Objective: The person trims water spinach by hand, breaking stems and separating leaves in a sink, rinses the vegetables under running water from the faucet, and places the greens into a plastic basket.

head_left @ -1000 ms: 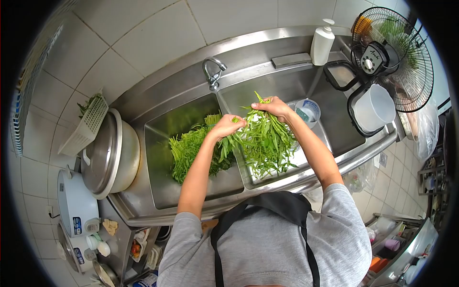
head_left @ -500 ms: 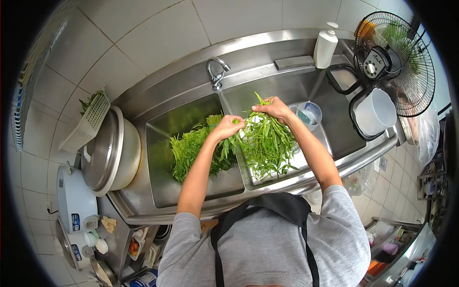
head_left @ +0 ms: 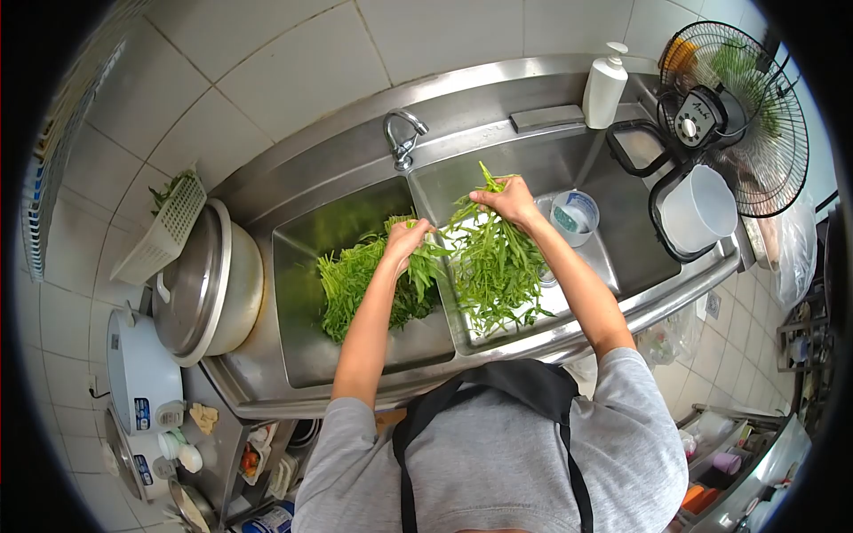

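My right hand (head_left: 506, 201) is closed around the stems of a bunch of water spinach (head_left: 498, 275), whose long leaves hang into the right sink basin. The cut stem ends stick up above my fingers. My left hand (head_left: 408, 243) is at the upper edge of a larger water spinach pile (head_left: 351, 289) in the left basin. Its fingers are closed on greens there, though the stems inside the grip are partly hidden. Some leaves reach across the divider between the basins.
A faucet (head_left: 402, 142) stands behind the divider. A clear tub (head_left: 575, 216) sits in the right basin. Beyond it are a soap pump bottle (head_left: 604, 89), a plastic container (head_left: 697, 209) and a fan (head_left: 733, 115). A large lidded pot (head_left: 235, 284) and a basket (head_left: 160, 226) flank the left side.
My left hand has moved left, away from the right-hand bunch and onto the pile in the left basin. My right hand has barely shifted and still holds its bunch.
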A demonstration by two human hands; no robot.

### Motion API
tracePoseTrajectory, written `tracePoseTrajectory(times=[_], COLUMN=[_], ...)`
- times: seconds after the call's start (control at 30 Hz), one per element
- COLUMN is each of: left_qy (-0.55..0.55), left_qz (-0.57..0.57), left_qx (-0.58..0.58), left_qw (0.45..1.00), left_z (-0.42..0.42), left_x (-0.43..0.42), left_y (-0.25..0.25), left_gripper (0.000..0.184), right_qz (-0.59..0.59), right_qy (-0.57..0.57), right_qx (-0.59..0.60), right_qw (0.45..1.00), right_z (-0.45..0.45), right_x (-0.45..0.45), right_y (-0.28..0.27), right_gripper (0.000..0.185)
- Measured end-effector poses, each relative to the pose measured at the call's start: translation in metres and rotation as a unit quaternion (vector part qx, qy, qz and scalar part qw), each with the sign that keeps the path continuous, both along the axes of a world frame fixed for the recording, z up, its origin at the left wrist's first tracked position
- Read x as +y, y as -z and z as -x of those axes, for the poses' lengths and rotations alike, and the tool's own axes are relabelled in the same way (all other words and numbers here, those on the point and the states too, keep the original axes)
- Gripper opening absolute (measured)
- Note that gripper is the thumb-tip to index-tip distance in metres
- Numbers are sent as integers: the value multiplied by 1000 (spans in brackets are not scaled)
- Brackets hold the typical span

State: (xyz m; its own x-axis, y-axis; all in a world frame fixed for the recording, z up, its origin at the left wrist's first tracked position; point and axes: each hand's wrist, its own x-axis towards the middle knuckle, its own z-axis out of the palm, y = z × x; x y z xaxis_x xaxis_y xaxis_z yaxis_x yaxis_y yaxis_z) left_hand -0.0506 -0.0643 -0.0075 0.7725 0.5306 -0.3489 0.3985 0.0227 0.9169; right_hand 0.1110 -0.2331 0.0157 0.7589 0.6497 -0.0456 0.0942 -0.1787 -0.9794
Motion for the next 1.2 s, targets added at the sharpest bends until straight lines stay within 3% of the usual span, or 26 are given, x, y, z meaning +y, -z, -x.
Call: tracePoseTrajectory(times=[0.23, 0.37, 0.53, 0.63, 0.7, 0.73, 0.9, 0.97, 1.03, 1.2], left_qy=[-36, 12, 81, 126, 151, 145, 106, 88, 85, 195], left_qz=[51, 22, 25, 14, 12, 21, -4, 10, 45, -115], left_qx=[-63, -34, -29, -11, 7, -38, 7, -7, -36, 0], left_qw=[996, 999, 996, 992, 988, 989, 994, 996, 995, 974], left_z=[8, 7, 2, -8, -15, -12, -6, -3, -1, -5], left_x=[4, -4, -15, -27, -37, -44, -26, -25, -28, -59], left_y=[4, -17, -23, -25, -30, -39, -16, -15, -21, -56], left_gripper=[25, 34, 40, 45, 46, 49, 54, 54, 51, 40], right_qz=[21, -9, 18, 16, 62, 84, 56, 58, 28, -34], right_qy=[-35, -56, -147, -221, -206, -199, -131, -102, -102, -79], right_qx=[197, 281, 154, -27, -99, -136, 48, 227, 278, 342], right_qw=[980, 958, 977, 975, 972, 967, 989, 967, 955, 936], right_z=[-22, -33, -14, 24, 34, 36, 6, -6, -15, -23], right_x=[-29, -37, -40, -25, -22, -21, -16, -26, -34, -40], right_y=[1, 17, -8, -24, -40, -44, 1, 4, 10, 19], right_gripper=[33, 34, 32, 32, 33, 33, 29, 31, 34, 34])
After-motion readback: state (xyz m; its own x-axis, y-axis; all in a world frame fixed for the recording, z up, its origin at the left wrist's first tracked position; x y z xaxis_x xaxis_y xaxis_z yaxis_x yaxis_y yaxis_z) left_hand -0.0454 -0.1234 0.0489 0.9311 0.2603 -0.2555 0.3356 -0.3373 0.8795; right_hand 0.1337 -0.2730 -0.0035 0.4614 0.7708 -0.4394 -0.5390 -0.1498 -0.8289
